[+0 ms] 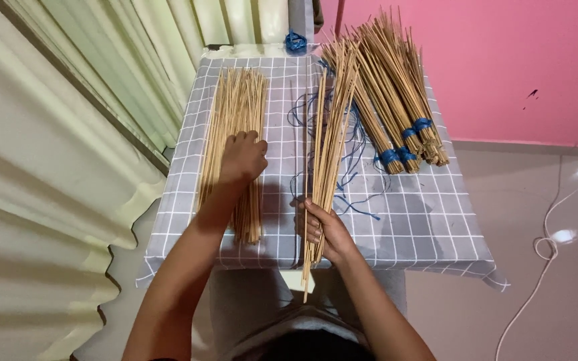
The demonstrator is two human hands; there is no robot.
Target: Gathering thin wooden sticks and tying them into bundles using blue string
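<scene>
Pink wall (490, 60) fills the upper right of the frame; pale curtain (68, 100) folds fill the left. At centre we see a checked grey cloth (423, 220) covering a small table. Our left hand (242, 157), fingers curled, presses on a loose stick pile (235, 113) lying left of centre. Our right hand (322, 230) is closed around a thin stick bunch (332, 127), which runs from the lower centre up toward the top centre. Tied bundles (396, 93) with blue bands lie at upper right. Blue string (352, 177) trails loosely between bunch and bundles. White cord (543, 247) lies on the floor, right.
</scene>
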